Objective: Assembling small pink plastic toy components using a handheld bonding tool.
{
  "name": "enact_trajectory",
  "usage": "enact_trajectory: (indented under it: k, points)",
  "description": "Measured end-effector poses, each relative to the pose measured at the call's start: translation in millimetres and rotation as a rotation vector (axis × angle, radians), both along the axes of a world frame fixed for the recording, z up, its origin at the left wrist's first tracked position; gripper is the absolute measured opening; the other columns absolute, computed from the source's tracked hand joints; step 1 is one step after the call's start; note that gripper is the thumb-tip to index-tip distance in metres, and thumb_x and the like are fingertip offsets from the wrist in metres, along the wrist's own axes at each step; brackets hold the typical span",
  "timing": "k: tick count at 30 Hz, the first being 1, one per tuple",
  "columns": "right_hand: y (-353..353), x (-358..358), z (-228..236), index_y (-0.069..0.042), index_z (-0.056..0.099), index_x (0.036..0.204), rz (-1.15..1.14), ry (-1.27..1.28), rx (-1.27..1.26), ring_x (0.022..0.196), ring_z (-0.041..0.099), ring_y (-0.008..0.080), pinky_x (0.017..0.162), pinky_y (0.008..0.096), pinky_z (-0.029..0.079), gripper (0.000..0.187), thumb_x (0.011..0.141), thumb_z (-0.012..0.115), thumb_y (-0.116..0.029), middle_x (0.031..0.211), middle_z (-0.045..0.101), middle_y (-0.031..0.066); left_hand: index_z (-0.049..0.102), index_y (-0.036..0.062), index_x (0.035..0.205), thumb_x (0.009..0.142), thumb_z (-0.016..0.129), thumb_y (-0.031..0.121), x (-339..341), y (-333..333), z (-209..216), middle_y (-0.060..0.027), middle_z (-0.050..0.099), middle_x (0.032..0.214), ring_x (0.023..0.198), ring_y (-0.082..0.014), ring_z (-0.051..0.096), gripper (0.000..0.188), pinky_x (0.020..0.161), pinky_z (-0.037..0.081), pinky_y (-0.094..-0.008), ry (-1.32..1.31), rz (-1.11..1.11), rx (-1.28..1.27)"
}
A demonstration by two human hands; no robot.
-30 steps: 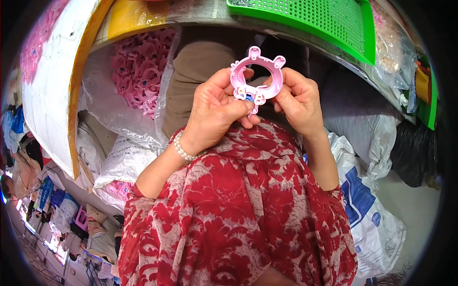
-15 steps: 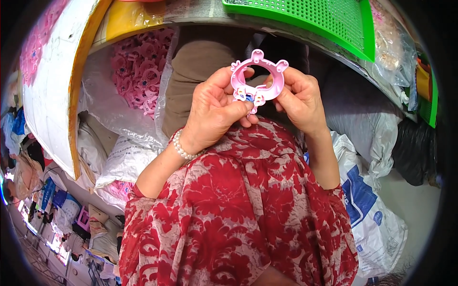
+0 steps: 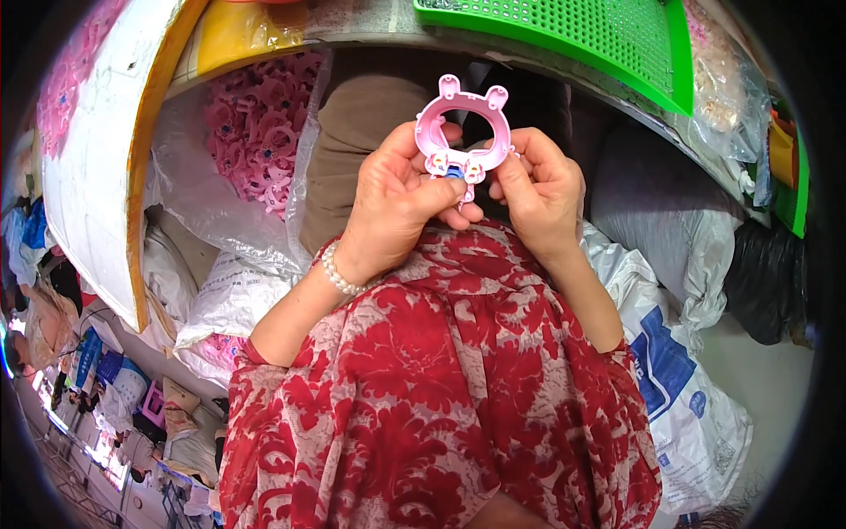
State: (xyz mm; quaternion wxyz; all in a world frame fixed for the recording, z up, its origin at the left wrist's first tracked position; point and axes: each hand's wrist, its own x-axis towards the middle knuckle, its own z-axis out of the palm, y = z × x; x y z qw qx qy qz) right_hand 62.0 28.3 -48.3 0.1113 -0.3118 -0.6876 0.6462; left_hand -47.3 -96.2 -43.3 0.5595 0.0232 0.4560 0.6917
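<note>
Above my lap I hold a pink plastic ring-shaped part [image 3: 426, 132] with two rounded ear-like tabs at its far edge. Small decorated pieces and a blue bit [image 3: 455, 171] sit at its near side. My left hand [image 3: 394, 187] grips the ring from the left, its thumb pressed by the blue bit and its other fingers partly hidden behind. The thumb and fingers of my right hand [image 3: 539, 187] are closed at the ring's right edge; whether a tiny separate piece lies between them, I cannot make out.
To the left, an open clear plastic bag [image 3: 189, 189] holds many similar pink parts [image 3: 256, 132]. A green perforated tray [image 3: 582, 40] lies on the curved worktable edge ahead. A white board with a yellow rim [image 3: 97, 167] stands left; a white-and-blue sack [image 3: 696, 414] lies right.
The ring has shifted slightly left and away from me and turned a little counterclockwise. My right hand has moved slightly left and shifted its finger position along the ring's right side.
</note>
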Motion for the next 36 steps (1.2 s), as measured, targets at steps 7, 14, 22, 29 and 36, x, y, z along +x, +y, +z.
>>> enact_trajectory:
  k: [7, 14, 22, 29, 36]
  points:
    - [-5, 2, -4, 0.001, 0.057, 0.087, -0.037, -0.028, 0.231, 0.053, 0.05, 0.0018, 0.047, 0.016, 0.039, 0.013, 0.089, 0.055, -0.011, 0.065, 0.06, -0.0004, 0.039, -0.0043, 0.119, 0.08, 0.053, -0.007, 5, -1, -2, -0.0138, 0.06, 0.094, 0.067, -0.0178, 0.065, 0.042, 0.057, 0.055, -0.0236, 0.031, 0.024, 0.015]
    - [-9, 1, -6, 0.002, 0.057, 0.086, -0.109, 0.044, 0.247, 0.053, 0.05, 0.0012, 0.046, 0.0162, 0.039, 0.009, 0.088, 0.057, -0.007, 0.064, 0.06, -0.0007, 0.037, -0.0035, 0.121, 0.08, 0.055, -0.007, 9, -1, -5, -0.0144, 0.059, 0.097, 0.072, -0.0218, 0.066, 0.045, 0.061, 0.056, -0.0258, -0.038, 0.083, 0.079]
    - [-18, -4, -6, 0.003, 0.056, 0.084, -0.196, 0.126, 0.2, 0.052, 0.054, 0.0031, 0.045, 0.0172, 0.041, 0.011, 0.087, 0.057, -0.007, 0.061, 0.06, 0.0021, 0.038, -0.0005, 0.125, 0.083, 0.057, -0.003, 17, -3, -9, -0.0155, 0.059, 0.1, 0.08, -0.0212, 0.065, 0.046, 0.064, 0.057, -0.0262, -0.052, 0.115, 0.149]
    - [-19, 1, -18, 0.004, 0.053, 0.09, -0.209, 0.165, 0.104, 0.054, 0.053, 0.002, 0.047, 0.0151, 0.041, 0.011, 0.09, 0.055, -0.007, 0.068, 0.06, 0.0027, 0.035, 0.0001, 0.126, 0.085, 0.055, 0.0, 17, -1, -11, -0.0148, 0.058, 0.104, 0.081, -0.0198, 0.064, 0.045, 0.067, 0.057, -0.0257, -0.046, 0.107, 0.121]
    - [-14, 0, -22, 0.003, 0.054, 0.091, -0.148, 0.178, 0.279, 0.054, 0.05, 0.0014, 0.048, 0.0148, 0.04, 0.01, 0.09, 0.055, -0.007, 0.068, 0.06, 0.0018, 0.035, 0.0005, 0.125, 0.092, 0.048, 0.014, 12, 2, -4, -0.0142, 0.057, 0.104, 0.079, -0.0189, 0.063, 0.038, 0.066, 0.056, -0.0269, -0.083, 0.103, 0.117]
